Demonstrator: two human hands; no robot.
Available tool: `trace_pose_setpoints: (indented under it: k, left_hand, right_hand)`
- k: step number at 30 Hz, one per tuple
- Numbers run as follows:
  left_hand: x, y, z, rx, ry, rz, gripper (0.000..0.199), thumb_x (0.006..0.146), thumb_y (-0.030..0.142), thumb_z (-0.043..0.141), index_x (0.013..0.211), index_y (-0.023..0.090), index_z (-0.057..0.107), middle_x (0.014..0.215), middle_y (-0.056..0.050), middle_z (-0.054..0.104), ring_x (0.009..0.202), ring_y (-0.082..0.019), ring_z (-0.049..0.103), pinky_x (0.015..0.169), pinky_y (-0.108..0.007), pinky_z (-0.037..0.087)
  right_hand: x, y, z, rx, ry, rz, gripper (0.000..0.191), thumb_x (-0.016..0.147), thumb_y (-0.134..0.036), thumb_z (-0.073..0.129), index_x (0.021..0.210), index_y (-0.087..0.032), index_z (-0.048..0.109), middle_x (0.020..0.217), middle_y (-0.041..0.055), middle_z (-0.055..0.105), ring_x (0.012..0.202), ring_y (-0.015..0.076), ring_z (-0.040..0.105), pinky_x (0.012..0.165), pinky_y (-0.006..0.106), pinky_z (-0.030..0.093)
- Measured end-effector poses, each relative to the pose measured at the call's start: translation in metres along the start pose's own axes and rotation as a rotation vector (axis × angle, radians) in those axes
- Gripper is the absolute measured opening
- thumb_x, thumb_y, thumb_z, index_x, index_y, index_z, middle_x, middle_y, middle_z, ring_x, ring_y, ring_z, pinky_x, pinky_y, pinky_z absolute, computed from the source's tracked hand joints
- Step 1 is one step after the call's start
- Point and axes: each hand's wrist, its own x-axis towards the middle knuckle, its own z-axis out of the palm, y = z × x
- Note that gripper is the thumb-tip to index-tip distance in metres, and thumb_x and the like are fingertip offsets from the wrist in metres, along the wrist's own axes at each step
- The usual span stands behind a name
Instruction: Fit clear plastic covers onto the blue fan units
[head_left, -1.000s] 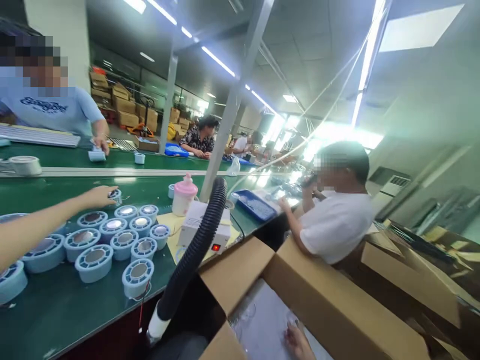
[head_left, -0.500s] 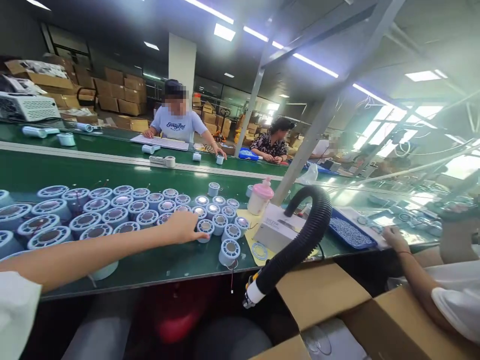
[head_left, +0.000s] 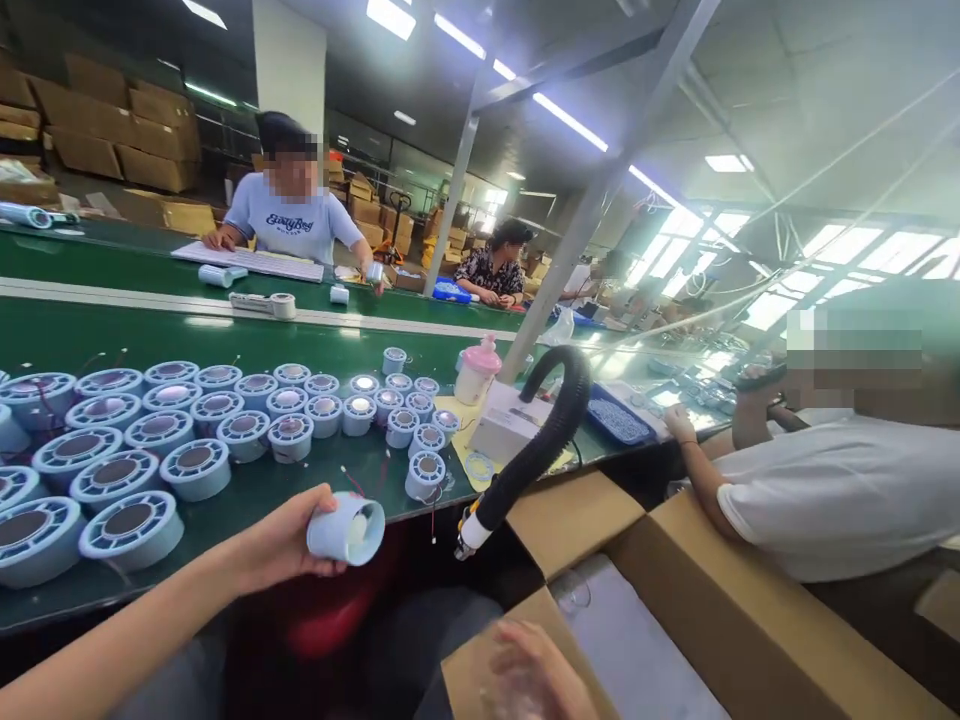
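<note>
My left hand is closed around a light blue plastic cup-shaped housing, held tilted just off the bench's front edge. Its open end faces right and shows a whitish part inside. Thin wires rise behind it. Lower down, my right hand is smeared by motion over the flap of an open cardboard box; whether its fingers hold anything cannot be made out. Several similar blue housings stand in rows on the green bench, slotted rings upward. One housing stands at the front edge with its wire hanging down.
A black flexible hose with a white nozzle arches over the bench edge, beside a white box and a pink-lidded cup. A co-worker sits close on the right. Another person works across the bench.
My left hand has come back from the rows toward me, now with a blue housing in it. My right hand has entered at the bottom. The view has turned right.
</note>
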Motion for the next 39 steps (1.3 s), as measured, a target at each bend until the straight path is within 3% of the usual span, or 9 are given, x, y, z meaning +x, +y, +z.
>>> trace_pose_setpoints:
  k: [5, 10, 16, 18, 21, 24, 27, 33, 39]
  left_hand:
    - [-0.017, -0.027, 0.040, -0.396, -0.483, -0.319, 0.090, 0.067, 0.089, 0.020, 0.085, 0.011, 0.060, 0.054, -0.003, 0.056, 0.034, -0.011, 0.041, 0.028, -0.021, 0.027]
    - [-0.018, -0.031, 0.051, -0.209, -0.685, -0.333, 0.106, 0.050, 0.098, 0.011, 0.080, 0.010, 0.062, 0.053, -0.004, 0.056, 0.034, -0.009, 0.034, 0.026, -0.020, 0.020]
    - [-0.023, -0.009, 0.054, 0.122, -0.793, -0.196, 0.078, 0.062, 0.087, 0.041, 0.082, 0.014, 0.059, 0.063, 0.000, 0.055, 0.044, -0.009, 0.038, 0.031, -0.020, 0.024]
    - [-0.027, -0.001, 0.052, 0.302, -0.770, -0.048, 0.053, 0.074, 0.066, 0.055, 0.088, 0.015, 0.061, 0.073, 0.000, 0.057, 0.057, -0.011, 0.047, 0.041, -0.019, 0.034]
    - [-0.037, 0.003, 0.051, 0.482, -0.480, 0.199, 0.025, 0.083, 0.039, 0.058, 0.097, 0.018, 0.061, 0.094, -0.001, 0.061, 0.085, -0.015, 0.055, 0.072, -0.024, 0.044]
    - [-0.043, -0.007, 0.055, 0.474, -0.213, 0.300, 0.039, 0.076, 0.037, 0.068, 0.110, 0.020, 0.058, 0.106, -0.003, 0.059, 0.095, -0.018, 0.055, 0.085, -0.031, 0.044]
    - [-0.041, -0.024, 0.061, 0.408, -0.122, 0.396, 0.066, 0.061, 0.046, 0.079, 0.119, 0.022, 0.057, 0.105, -0.005, 0.055, 0.094, -0.020, 0.055, 0.084, -0.033, 0.046]
    - [-0.029, -0.049, 0.070, 0.369, -0.171, 0.572, 0.066, 0.057, 0.041, 0.083, 0.118, 0.024, 0.062, 0.112, -0.009, 0.055, 0.105, -0.024, 0.055, 0.093, -0.041, 0.046]
    - [-0.034, -0.048, 0.077, 0.023, -0.338, 0.329, 0.065, 0.068, 0.027, 0.077, 0.127, 0.022, 0.053, 0.126, -0.010, 0.057, 0.110, -0.023, 0.059, 0.086, -0.033, 0.054]
  right_hand:
    - [0.023, -0.076, 0.069, -0.638, -0.152, -0.348, 0.050, 0.087, -0.034, 0.054, 0.136, -0.033, 0.048, 0.126, 0.0142, 0.053, 0.110, 0.0301, 0.057, 0.086, 0.044, 0.053]
    - [0.036, -0.100, 0.078, -0.808, -0.219, -0.329, 0.048, 0.084, -0.027, 0.057, 0.132, -0.029, 0.052, 0.126, 0.0147, 0.051, 0.101, 0.0298, 0.055, 0.078, 0.045, 0.054]
    - [0.035, -0.099, 0.075, -0.844, -0.355, -0.157, 0.030, 0.079, -0.024, 0.062, 0.109, -0.019, 0.066, 0.132, 0.0159, 0.050, 0.100, 0.0318, 0.055, 0.077, 0.047, 0.052]
    - [0.033, -0.099, 0.073, -0.725, -0.418, -0.115, 0.016, 0.076, -0.021, 0.067, 0.092, -0.019, 0.068, 0.128, 0.0123, 0.053, 0.102, 0.0295, 0.055, 0.080, 0.044, 0.052]
    - [0.028, -0.098, 0.071, -0.414, -0.414, -0.001, 0.011, 0.074, -0.022, 0.073, 0.079, -0.020, 0.064, 0.121, 0.0075, 0.055, 0.104, 0.0229, 0.056, 0.086, 0.035, 0.050]
    - [0.024, -0.098, 0.072, -0.198, -0.284, 0.111, 0.012, 0.085, -0.027, 0.061, 0.077, -0.019, 0.063, 0.112, 0.0081, 0.056, 0.099, 0.0185, 0.058, 0.085, 0.031, 0.048]
    - [0.024, -0.098, 0.073, -0.087, -0.135, 0.191, 0.022, 0.089, -0.028, 0.052, 0.074, -0.019, 0.064, 0.109, 0.0095, 0.058, 0.097, 0.0183, 0.060, 0.075, 0.028, 0.050]
    - [0.029, -0.097, 0.069, 0.127, 0.023, 0.364, 0.025, 0.076, -0.027, 0.064, 0.052, -0.019, 0.063, 0.099, 0.0086, 0.065, 0.096, 0.0214, 0.062, 0.069, 0.027, 0.053]
    - [0.031, -0.092, 0.060, 0.333, 0.036, 0.397, 0.016, 0.071, -0.036, 0.073, 0.068, -0.021, 0.072, 0.106, 0.0086, 0.068, 0.101, 0.0258, 0.064, 0.067, 0.034, 0.059]
